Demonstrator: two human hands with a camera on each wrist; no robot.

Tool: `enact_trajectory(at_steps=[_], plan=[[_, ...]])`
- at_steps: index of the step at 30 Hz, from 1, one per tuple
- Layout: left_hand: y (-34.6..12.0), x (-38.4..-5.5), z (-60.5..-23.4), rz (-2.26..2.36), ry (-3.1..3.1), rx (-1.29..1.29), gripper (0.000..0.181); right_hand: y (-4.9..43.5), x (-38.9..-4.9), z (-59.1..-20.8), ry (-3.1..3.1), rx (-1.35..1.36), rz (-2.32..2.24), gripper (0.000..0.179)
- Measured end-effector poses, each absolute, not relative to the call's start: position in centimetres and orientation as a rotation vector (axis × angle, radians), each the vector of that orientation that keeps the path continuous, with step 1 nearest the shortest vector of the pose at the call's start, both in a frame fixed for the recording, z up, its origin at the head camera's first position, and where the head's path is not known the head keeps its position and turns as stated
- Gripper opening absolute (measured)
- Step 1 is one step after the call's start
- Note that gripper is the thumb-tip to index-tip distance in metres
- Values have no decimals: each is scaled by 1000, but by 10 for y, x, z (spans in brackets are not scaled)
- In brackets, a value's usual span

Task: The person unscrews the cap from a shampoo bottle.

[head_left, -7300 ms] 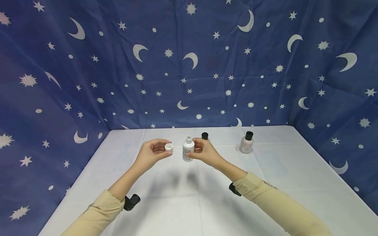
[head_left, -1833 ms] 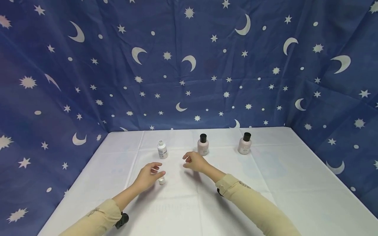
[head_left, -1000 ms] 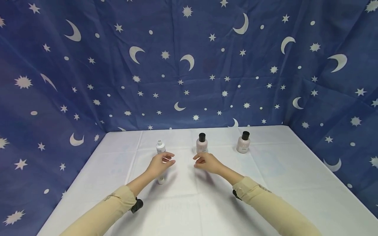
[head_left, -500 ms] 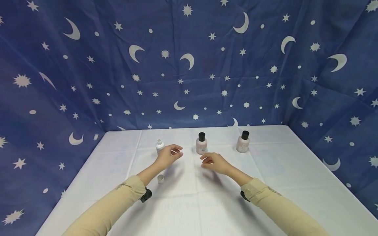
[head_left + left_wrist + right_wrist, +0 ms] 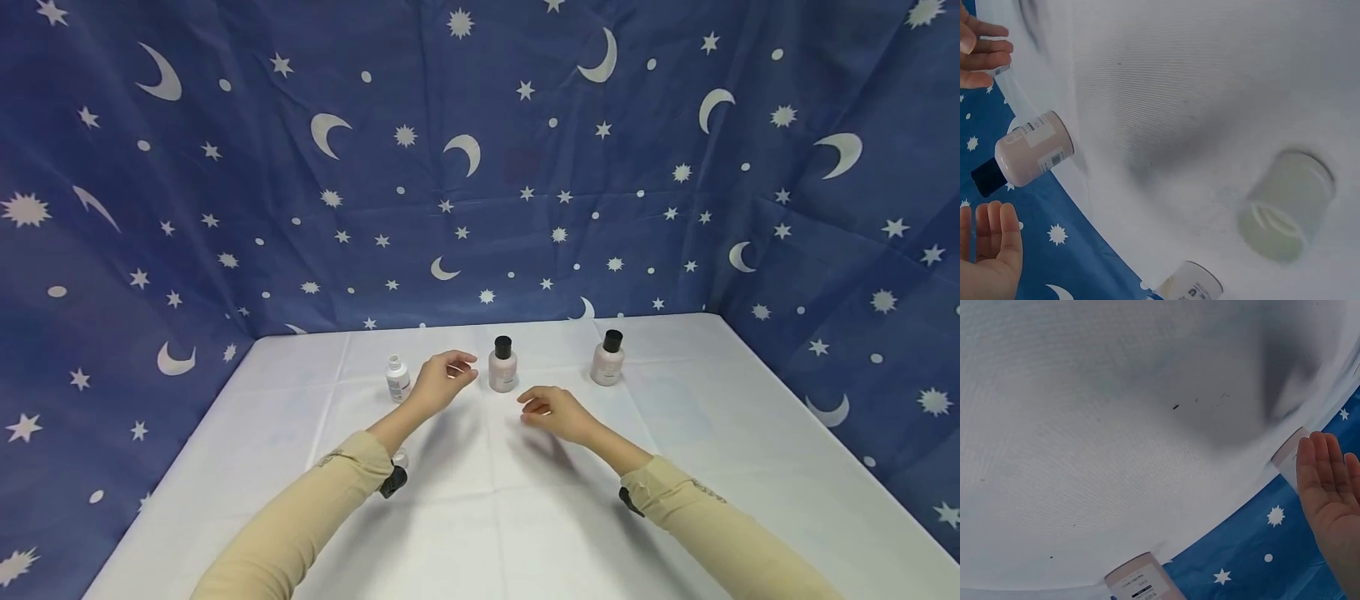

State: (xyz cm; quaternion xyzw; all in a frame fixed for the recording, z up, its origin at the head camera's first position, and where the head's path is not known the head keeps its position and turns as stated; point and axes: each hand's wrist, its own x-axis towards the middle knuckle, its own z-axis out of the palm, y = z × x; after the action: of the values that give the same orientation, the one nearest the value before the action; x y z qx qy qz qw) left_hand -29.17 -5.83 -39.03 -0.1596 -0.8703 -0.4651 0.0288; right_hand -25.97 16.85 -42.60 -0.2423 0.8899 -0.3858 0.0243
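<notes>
My left hand [image 5: 444,382] hovers just left of the middle pink bottle [image 5: 502,367], its fingers loosely bent and nothing held. That bottle stands upright under a black cap and also shows in the left wrist view, just beyond the left fingers [image 5: 1009,240]. In front of it and a little to its right is my right hand [image 5: 557,414], relaxed and holding nothing. Behind my left wrist a small white bottle [image 5: 398,380] stands uncapped. Its white cap [image 5: 401,457] lies on the table, partly covered by the left forearm; it looks blurred and large in the left wrist view.
A second pink bottle with a black cap [image 5: 607,360] stands farther right. White cloth covers the table [image 5: 450,533]. A blue curtain with moons and stars [image 5: 390,167] hangs behind and at both sides.
Earlier the left hand held the white cap and the right hand the white bottle; both were set down. Since then my left hand has moved right and forward to the middle bottle; my right hand shifted slightly right.
</notes>
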Motion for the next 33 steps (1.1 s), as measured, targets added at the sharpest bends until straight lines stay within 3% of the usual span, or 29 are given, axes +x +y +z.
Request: enact_trajectory(at_steps=[16, 33], plan=[[-36, -312, -394, -1611, -2506, -366, 27, 167, -272, -427, 2817, -657, -1268, 28], [-23, -329, -389, -1629, -2389, -351, 30, 153, -301, -426, 2910, -371, -1331, 30]])
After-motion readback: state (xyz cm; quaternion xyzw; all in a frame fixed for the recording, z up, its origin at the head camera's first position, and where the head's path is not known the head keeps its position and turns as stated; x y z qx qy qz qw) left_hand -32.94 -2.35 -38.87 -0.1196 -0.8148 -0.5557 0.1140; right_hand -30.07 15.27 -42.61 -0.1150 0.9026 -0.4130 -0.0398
